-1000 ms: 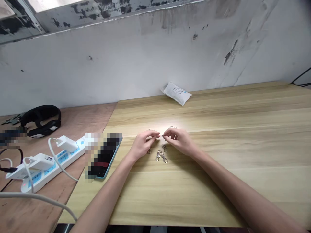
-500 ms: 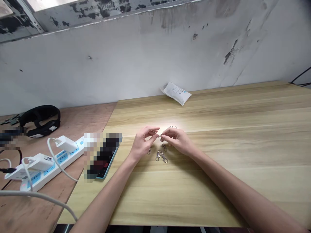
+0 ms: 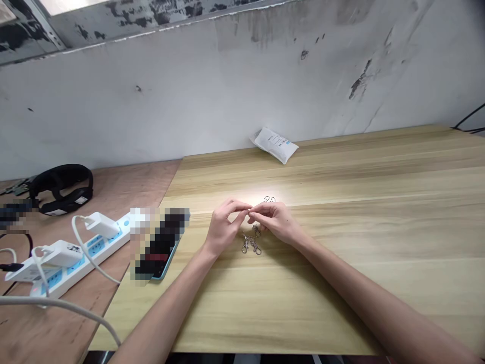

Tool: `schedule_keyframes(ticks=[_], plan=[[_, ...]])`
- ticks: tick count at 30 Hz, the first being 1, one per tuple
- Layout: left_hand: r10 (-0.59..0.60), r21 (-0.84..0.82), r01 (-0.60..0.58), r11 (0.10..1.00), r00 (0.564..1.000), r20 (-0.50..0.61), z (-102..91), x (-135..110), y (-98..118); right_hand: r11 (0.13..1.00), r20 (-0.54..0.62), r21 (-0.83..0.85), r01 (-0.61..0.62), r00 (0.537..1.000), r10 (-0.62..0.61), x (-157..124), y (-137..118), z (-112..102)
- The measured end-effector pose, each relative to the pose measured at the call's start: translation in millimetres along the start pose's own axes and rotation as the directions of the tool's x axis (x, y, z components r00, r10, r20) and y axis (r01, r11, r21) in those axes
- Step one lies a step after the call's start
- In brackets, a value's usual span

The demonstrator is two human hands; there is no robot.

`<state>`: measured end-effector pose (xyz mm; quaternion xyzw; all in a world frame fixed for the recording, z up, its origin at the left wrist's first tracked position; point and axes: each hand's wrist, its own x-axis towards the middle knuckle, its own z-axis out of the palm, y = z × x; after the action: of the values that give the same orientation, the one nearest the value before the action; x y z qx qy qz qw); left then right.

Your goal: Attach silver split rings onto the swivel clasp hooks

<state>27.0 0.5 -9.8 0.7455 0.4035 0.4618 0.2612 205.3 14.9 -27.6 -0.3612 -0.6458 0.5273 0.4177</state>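
The left hand is bent in a near-closed pinch, its thumb and forefinger brought together at the tips. The right hand meets it from the other side in the same way, thumb and forefinger closed, so that the fingertips of both hands touch or almost touch. Between them they grip a small metal piece; it is mostly hidden by the fingers, so whether it is a ring or part of a clasp I can't fairly say.

Just below the fingertips, on the nearer side, a few silver clasps lie in a loose cluster on the table. More metal loops show just beyond the right hand, partly covered by its fingers.

To the left of the left forearm lies a phone, much of it blurred out. Farther back, near the wall, rests a white packet with a printed label.

On the reddish-brown board at far left lies a white power strip with two chargers plugged in. A black headset sits behind it, and a thick pale cable curves across the near corner.
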Motion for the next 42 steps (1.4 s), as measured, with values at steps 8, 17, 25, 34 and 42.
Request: schedule_keyframes(ticks=[8,17,25,34,42], plan=[[-0.084,0.025,0.082,0.996,0.994,0.064,-3.1,2.2,-4.4,0.981,-0.024,-0.171,0.095,0.995,-0.101,-1.3,-2.0,0.9],[-0.117,0.125,0.104,0.987,0.988,0.103,-25.4,8.8,-9.8,0.752,-0.002,-0.620,0.222,0.959,-0.285,-5.7,-7.7,4.2],[-0.114,0.186,0.099,0.978,0.991,0.074,-24.9,8.6,-14.7,0.302,0.394,-0.834,0.463,0.881,-0.262,-16.4,-11.7,36.6],[-0.103,0.173,0.084,0.981,0.990,0.101,-22.6,7.1,-13.8,0.229,0.451,-0.829,0.510,0.852,-0.265,-15.1,-8.4,47.1],[-0.108,0.157,0.094,0.983,0.990,0.089,-23.9,8.1,-12.8,0.850,0.005,-0.465,0.249,0.960,-0.279,-1.9,-4.8,9.5]])
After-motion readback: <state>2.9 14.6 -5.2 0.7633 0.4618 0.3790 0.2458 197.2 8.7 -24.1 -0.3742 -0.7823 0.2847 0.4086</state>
